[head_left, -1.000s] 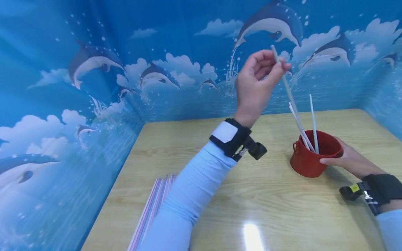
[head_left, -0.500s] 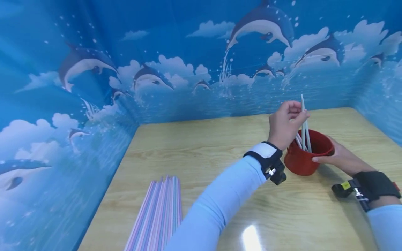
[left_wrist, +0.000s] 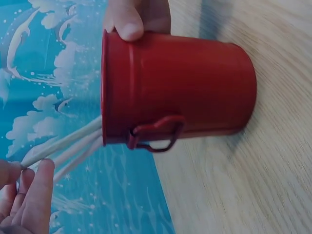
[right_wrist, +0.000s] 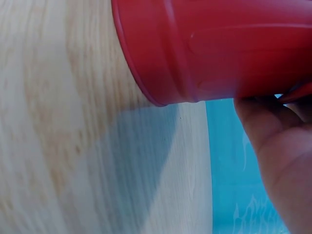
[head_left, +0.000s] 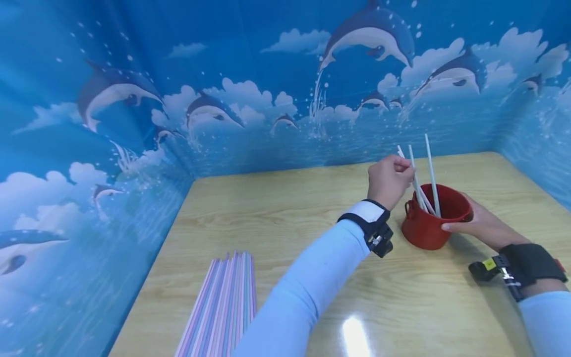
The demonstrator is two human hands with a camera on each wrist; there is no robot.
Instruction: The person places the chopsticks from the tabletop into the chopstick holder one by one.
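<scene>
A small red metal cup (head_left: pixel 426 230) with side handles stands on the wooden table (head_left: pixel 276 208). Three white straws (head_left: pixel 430 168) lean in it. My left hand (head_left: pixel 391 177) is just left of the cup's rim and pinches the top of one white straw between thumb and fingers. The left wrist view shows that straw's end (left_wrist: pixel 29 160) at my fingertips (left_wrist: pixel 41 180), and the cup (left_wrist: pixel 180 87) beside them. My right hand (head_left: pixel 484 228) grips the cup from the right, thumb on the front wall. The right wrist view shows only the cup (right_wrist: pixel 219 44) and part of that hand (right_wrist: pixel 278 146).
A bundle of long pastel pink, purple and blue straws (head_left: pixel 223 307) lies at the table's near left edge. Blue dolphin-print walls (head_left: pixel 134 99) close off the table on the left, back and right. Bare tabletop lies between the bundle and the cup.
My left hand has come down from high above the table, and the white straw it holds now stands in the cup. The right hand has stayed on the cup.
</scene>
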